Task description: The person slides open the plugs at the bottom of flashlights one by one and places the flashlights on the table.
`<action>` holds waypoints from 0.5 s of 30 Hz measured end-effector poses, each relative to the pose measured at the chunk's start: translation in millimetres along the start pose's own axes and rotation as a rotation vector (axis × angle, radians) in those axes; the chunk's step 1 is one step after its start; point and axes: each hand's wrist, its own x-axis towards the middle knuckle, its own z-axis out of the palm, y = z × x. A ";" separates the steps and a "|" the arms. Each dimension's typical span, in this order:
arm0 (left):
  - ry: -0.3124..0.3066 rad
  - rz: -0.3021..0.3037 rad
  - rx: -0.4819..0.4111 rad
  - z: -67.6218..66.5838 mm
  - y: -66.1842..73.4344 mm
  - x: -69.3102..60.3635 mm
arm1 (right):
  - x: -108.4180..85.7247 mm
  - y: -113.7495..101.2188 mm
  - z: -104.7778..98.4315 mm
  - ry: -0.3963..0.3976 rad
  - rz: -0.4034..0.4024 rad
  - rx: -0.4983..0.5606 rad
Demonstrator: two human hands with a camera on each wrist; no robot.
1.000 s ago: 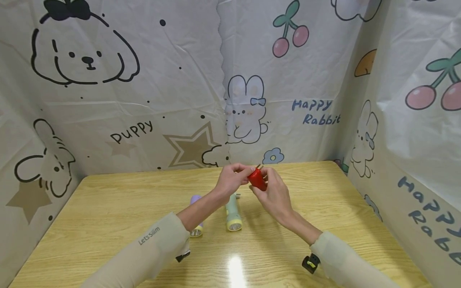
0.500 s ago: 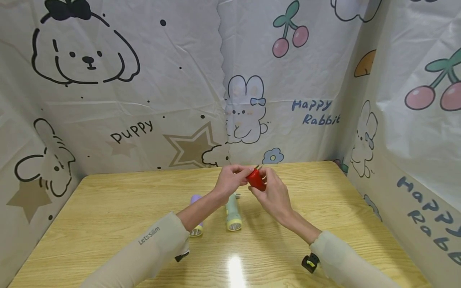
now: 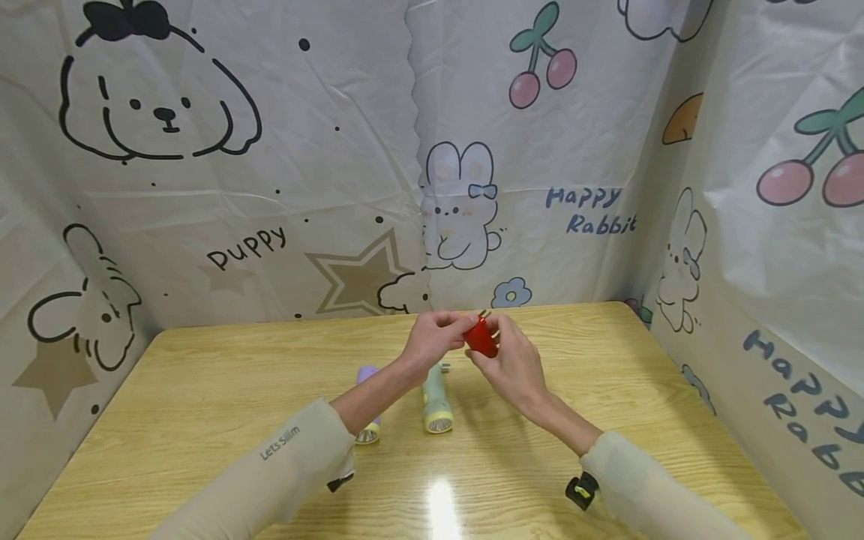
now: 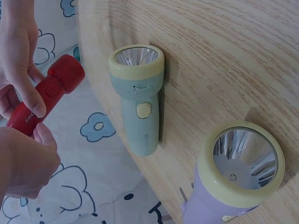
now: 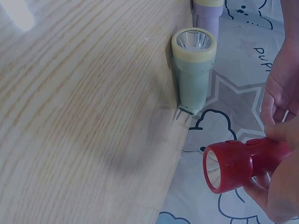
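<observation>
Above the far part of the table, a red flashlight (image 3: 481, 341) is held between both hands, its plug prongs pointing up and away. My right hand (image 3: 516, 364) grips its body, with the thumb near the switch in the left wrist view. At the tail end, the fingers of my left hand (image 3: 432, 341) pinch or touch the flashlight near the prongs. The red head (image 5: 226, 165) faces the table side in the right wrist view. Below the hands lies a green flashlight (image 4: 140, 116) with a cream rim. Left of it is a purple flashlight (image 4: 212, 196), partly covered by my left forearm in the head view.
A light wooden table (image 3: 236, 420) carries the two other flashlights. Printed cloth (image 3: 324, 172) hangs behind it and along both sides. The green flashlight's metal prongs (image 5: 183, 114) point toward the table's far edge.
Both hands stay almost in place. The red flashlight has shifted very slightly left and turned a little in the grip; the other flashlights have not moved.
</observation>
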 end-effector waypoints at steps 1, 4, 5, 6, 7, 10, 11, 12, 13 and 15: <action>-0.003 0.000 -0.003 0.1 0.0 -0.1 | 0.0 0.0 -0.2 -0.001 0.003 0.000; -0.015 -0.005 -0.003 0.5 1.0 -0.2 | 0.1 0.2 -0.6 -0.006 0.009 -0.003; -0.017 -0.007 -0.001 0.8 1.5 -0.2 | 0.0 0.2 -0.7 -0.009 0.012 -0.004; -0.019 -0.014 0.000 1.0 1.9 -0.1 | -0.1 0.3 -0.7 -0.011 0.015 -0.007; -0.022 -0.020 0.004 1.2 2.5 -0.2 | -0.1 0.4 -0.7 -0.015 0.019 -0.009; -0.036 -0.032 0.018 1.6 2.9 0.0 | -0.2 0.9 -1.1 -0.027 0.036 -0.015; -0.041 -0.037 0.022 1.6 2.8 0.1 | -0.3 1.1 -1.1 -0.031 0.040 -0.017; -0.044 -0.041 0.026 1.7 2.6 0.2 | -0.3 1.2 -1.3 -0.034 0.044 -0.019; -0.046 -0.046 0.030 1.8 2.6 0.5 | -0.3 1.4 -1.5 -0.037 0.048 -0.019; -0.047 -0.055 0.036 2.0 2.0 1.1 | -0.4 1.6 -1.9 -0.044 0.050 -0.020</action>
